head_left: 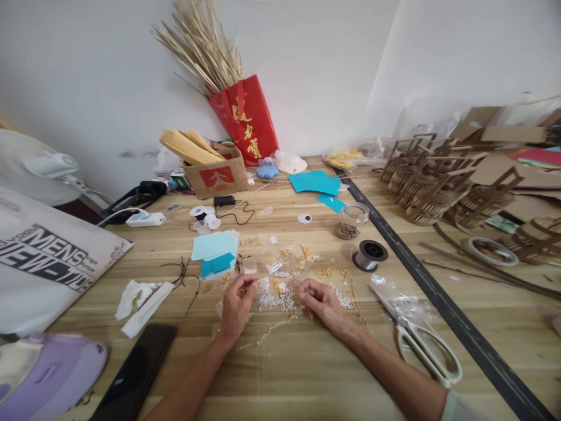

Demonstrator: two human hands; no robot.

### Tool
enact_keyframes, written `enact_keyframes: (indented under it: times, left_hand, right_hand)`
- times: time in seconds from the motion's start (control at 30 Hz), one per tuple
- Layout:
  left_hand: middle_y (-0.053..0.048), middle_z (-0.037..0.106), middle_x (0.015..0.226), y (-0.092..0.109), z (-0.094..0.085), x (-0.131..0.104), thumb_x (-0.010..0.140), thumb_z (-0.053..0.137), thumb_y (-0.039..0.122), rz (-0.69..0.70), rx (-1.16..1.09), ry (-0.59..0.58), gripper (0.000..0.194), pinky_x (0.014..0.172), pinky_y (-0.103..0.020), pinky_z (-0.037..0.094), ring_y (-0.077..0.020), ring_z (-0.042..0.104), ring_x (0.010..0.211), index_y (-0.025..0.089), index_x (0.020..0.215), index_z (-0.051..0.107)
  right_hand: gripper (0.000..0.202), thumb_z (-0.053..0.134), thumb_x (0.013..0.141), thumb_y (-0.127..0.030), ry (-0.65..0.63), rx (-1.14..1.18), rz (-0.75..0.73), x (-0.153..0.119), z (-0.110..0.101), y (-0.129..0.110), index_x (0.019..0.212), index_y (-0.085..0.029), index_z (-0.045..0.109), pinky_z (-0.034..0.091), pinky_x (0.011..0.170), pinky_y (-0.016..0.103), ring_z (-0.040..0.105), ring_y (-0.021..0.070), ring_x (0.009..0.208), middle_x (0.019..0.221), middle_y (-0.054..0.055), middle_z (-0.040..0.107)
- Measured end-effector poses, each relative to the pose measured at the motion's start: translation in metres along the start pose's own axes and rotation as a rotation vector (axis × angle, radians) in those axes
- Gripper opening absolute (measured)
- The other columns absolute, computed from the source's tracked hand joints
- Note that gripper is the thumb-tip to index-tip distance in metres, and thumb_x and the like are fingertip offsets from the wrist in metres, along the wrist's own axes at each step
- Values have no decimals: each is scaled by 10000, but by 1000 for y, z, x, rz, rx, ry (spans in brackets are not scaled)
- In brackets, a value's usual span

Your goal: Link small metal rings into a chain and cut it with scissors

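On the bench [307, 374], a spread of small silver and gold jewellery findings [280, 295] is flanked by both hands. At its left edge, the left hand [239, 304] is held with thumb and forefinger close together; at its right edge, the right hand [322, 301] is held with fingers curled. Whether anything is gripped by either cannot be told. A silver chain [263, 338] is laid on the near side of the findings, its farther end near the right hand; a gold chain [356, 305] is placed to their right.

Such tiny pieces are probably best pinched singly by the fingertips, with wrists steadied on the bench. The silver chain should be kept straight, and loose findings should not be brushed by the forearms.
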State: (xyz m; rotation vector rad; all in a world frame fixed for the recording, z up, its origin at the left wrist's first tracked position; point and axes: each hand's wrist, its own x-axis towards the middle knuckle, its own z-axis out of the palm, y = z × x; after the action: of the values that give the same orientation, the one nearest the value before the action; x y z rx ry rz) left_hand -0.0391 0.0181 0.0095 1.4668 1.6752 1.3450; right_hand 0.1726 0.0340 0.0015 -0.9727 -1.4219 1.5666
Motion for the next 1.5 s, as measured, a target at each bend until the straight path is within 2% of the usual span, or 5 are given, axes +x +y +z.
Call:
enact_keyframes:
  times: [0.33,0.63,0.83,1.13,1.5]
  left_hand:
    - [-32,693,746,-7,1,4,722,623,324,-73,-62,64,173,673,-271,500,-192,632,727,161,756,669]
    - [-34,681,785,-9,2,1,766,610,287,-32,-34,-12,145,690,-267,491,-184,627,759,156,791,666]
    - [-37,664,788,3,4,-7,789,625,215,207,22,-212,65,724,-284,475,-173,605,760,165,771,661]
    - [-29,622,722,15,2,-15,782,681,188,479,218,-791,61,731,-298,422,-183,529,808,177,726,703]
    - [-44,595,768,7,7,-24,873,568,204,616,360,-897,174,778,-301,406,-191,468,865,183,765,703]
  right_hand:
    - [331,615,779,-484,-6,26,-11,1,-1,6,712,-173,526,276,380,176,353,60,388,477,-78,403]
    - [313,615,789,-467,-8,20,-7,1,-2,7,717,-174,532,284,387,182,363,66,398,480,-75,411]
    - [291,601,810,-451,-21,6,1,0,-4,10,737,-176,539,266,392,183,352,64,402,483,-75,419]
    - [313,616,790,-472,-20,25,3,0,-3,6,728,-177,532,260,393,185,345,61,399,486,-81,396]
    - [317,601,800,-469,-15,-17,-7,-1,-3,2,728,-170,526,265,394,182,353,59,396,475,-84,396]
